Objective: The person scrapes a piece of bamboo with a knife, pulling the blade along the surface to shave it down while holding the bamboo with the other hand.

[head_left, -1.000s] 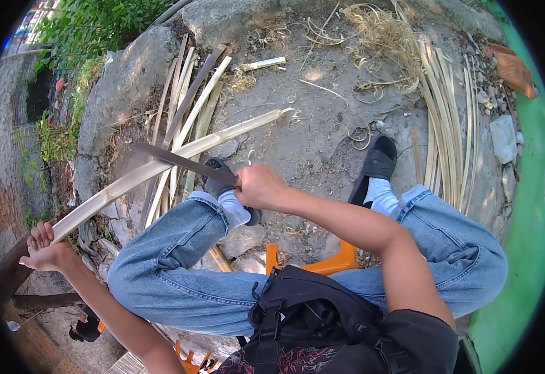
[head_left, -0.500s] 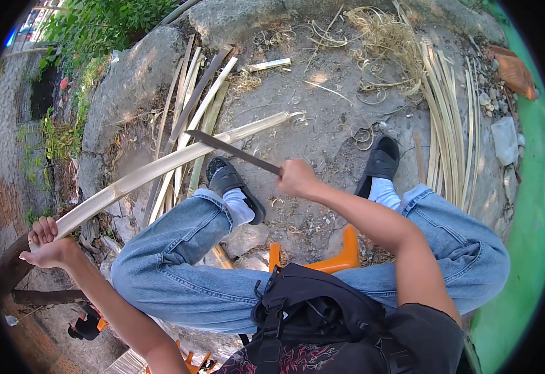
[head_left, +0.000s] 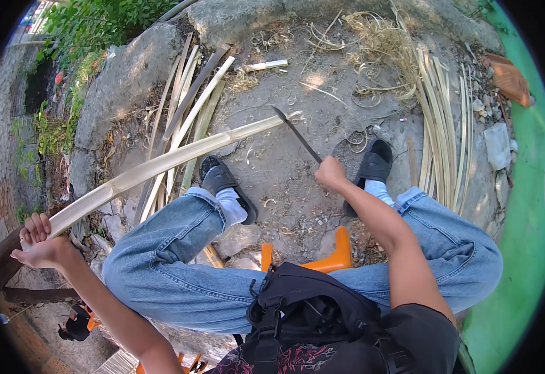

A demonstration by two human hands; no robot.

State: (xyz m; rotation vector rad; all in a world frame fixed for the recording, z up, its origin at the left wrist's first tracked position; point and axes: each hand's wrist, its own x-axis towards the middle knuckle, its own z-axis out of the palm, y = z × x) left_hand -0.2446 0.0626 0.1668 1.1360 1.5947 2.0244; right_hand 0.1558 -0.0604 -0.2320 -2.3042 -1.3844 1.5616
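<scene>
A long pale split-bamboo strip (head_left: 160, 168) slants from the lower left up toward the middle of the ground. My left hand (head_left: 40, 242) is closed round its near end. The strip's far end stands over the bare ground, with a small loose curl at its tip. In my right hand (head_left: 332, 172) is the handle of a knife (head_left: 297, 134) with a long dark blade. The blade points up and left, and its tip lies at the strip's far end; whether it touches I cannot tell.
Several bamboo strips (head_left: 207, 100) lie beyond my left foot. Another bundle (head_left: 441, 124) is at the right, below a heap of thin shavings (head_left: 381, 47). An orange plastic stool (head_left: 335, 252) shows between my legs. A green wall (head_left: 522, 218) borders the right side.
My right hand has moved right with the knife, and the blade has slid along the strip from its middle part to its far end. The left hand keeps its hold.
</scene>
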